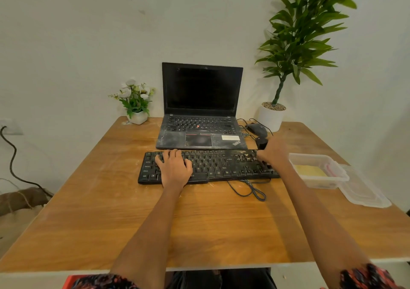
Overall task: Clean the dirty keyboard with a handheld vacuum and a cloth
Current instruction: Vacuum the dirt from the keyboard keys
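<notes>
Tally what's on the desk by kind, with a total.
Keyboards: 1, the black keyboard
Laptops: 1
Mice: 1
Potted plants: 2, flower pot, tall plant
Plastic containers: 1
Loose lids: 1
Total: 7

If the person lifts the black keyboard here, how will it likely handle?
The keyboard looks rigid and flat, so it probably lifts without flexing. Its cable loops loose in front and would likely drag. The dusty keys may shed grit when tilted.

soft, even indoor light; arms cast faint shadows on the wooden table [88, 211]. wide-angle bending curves the table's edges. right hand [274, 151] slightly motion-blurred; overall detail soft.
</notes>
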